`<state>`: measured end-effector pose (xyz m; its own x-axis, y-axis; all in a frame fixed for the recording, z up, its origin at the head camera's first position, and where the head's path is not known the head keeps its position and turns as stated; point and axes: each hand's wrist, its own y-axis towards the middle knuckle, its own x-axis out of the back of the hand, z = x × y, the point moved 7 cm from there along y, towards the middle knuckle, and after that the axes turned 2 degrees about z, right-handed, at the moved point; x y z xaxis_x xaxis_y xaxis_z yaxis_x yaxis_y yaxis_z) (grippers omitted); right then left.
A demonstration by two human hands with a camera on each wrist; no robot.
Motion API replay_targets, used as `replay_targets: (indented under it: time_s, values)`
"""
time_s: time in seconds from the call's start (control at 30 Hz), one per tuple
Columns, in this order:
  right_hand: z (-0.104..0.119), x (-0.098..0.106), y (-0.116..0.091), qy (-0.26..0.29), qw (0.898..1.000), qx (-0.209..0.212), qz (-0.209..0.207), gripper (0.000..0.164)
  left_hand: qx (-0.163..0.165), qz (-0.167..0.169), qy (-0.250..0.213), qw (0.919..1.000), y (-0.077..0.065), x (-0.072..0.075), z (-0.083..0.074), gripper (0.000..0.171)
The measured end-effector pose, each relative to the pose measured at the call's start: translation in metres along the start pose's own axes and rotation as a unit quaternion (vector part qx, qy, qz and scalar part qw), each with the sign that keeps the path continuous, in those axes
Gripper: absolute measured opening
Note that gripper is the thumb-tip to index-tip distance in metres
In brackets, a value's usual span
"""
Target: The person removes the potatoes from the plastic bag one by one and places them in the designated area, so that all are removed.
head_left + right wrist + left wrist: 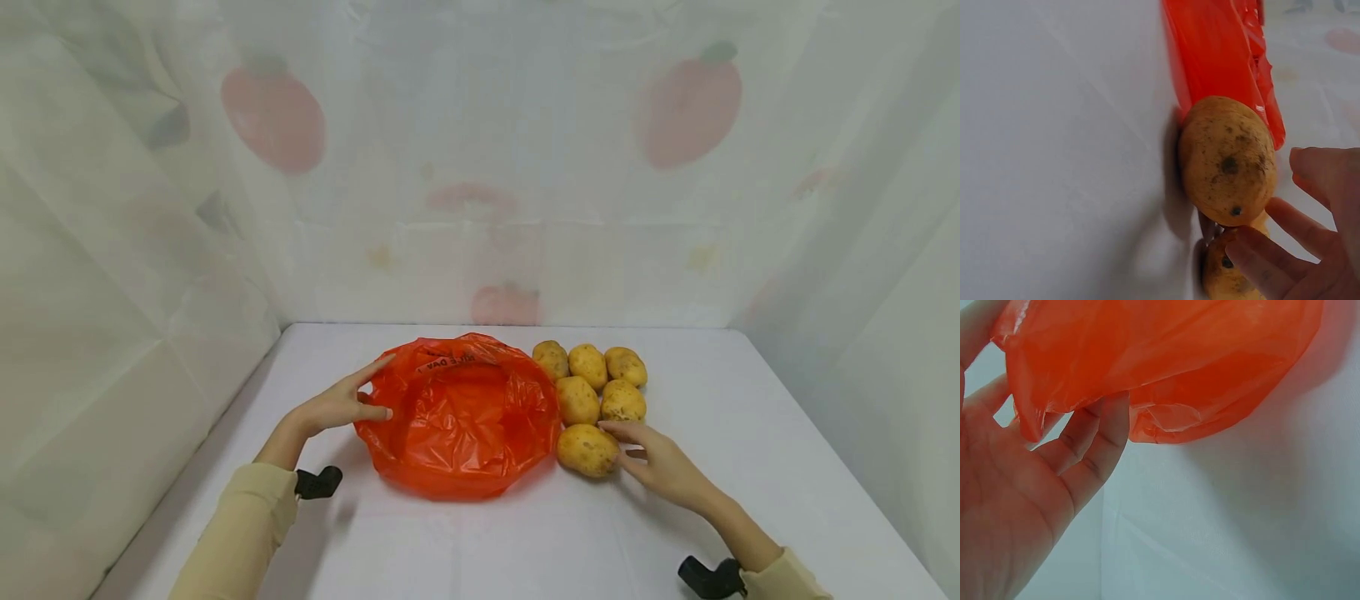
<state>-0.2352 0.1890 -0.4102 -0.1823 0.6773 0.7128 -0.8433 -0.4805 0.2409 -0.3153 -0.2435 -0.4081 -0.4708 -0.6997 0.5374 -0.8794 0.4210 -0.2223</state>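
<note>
A red plastic bag (465, 417) stands with its wide mouth facing up, black lettering inside its far rim. My left hand (341, 408) holds the bag's left edge, thumb and index finger spread along the rim. In the left wrist view, the fingertips of the left hand (1029, 475) disappear behind the red film. To the right of the bag lies the nearest potato (588, 451), yellow-brown with dark spots. My right hand (663, 467) is at that potato's right side, fingers spread and reaching around it. In the right wrist view, the right hand (1310, 244) shows a gap between thumb and potato.
Several more potatoes (588, 367) lie in rows behind the nearest one, beside the bag. A white cloth covers the table (465, 550). Pale fabric walls (480, 167) with fruit prints enclose the back and sides. Black wrist mounts (318, 482) sit at both cuffs.
</note>
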Motion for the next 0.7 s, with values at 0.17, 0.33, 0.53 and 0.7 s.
replay_targets:
  time_s: [0.17, 0.33, 0.53, 0.7]
  values:
    - [0.003, 0.010, 0.004, -0.007, 1.000, 0.009, -0.024, 0.037, -0.017, -0.013, 0.003, 0.9998, -0.001, 0.006, 0.001, 0.079]
    - [0.006, 0.022, 0.009, -0.039, 0.998, 0.021, -0.051, 0.033, -0.018, -0.032, 0.023, 0.9991, -0.005, 0.012, -0.001, 0.078]
    - [0.008, 0.036, 0.014, -0.068, 0.995, 0.030, -0.059, 0.034, -0.003, -0.057, 0.043, 0.9975, -0.011, 0.019, -0.002, 0.081]
    - [0.010, 0.051, 0.016, -0.128, 0.989, 0.037, -0.067, 0.036, -0.041, -0.094, 0.098, 0.9899, -0.015, 0.024, -0.011, 0.080]
